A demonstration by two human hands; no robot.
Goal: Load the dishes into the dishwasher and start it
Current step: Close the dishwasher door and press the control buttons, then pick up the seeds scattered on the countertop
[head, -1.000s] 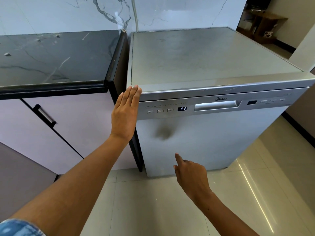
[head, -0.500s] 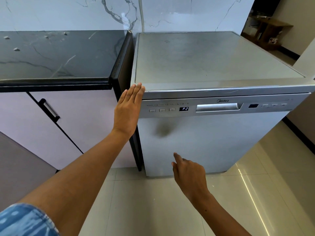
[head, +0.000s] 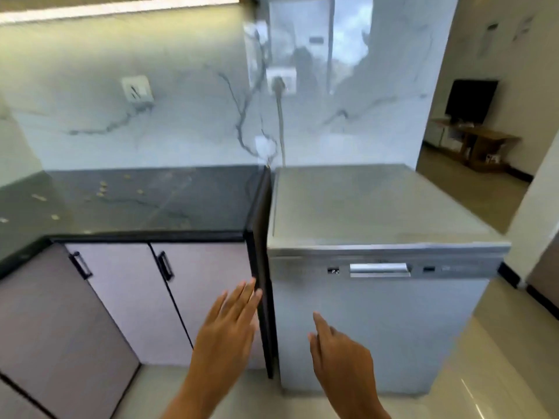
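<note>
Now both hands free — dishwasher shut

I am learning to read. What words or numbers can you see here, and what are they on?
"P2": on the small dark display on the dishwasher front panel, left of the door handle.
The marks on the panel right of the handle are too blurred to read.
No other text can be read.

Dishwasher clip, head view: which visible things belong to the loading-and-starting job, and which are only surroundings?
Job:
dishwasher, door shut
display
door handle
left hand, open, holding nothing
right hand, forefinger extended

Surroundings:
black countertop
cupboard doors
wall sockets
television
</note>
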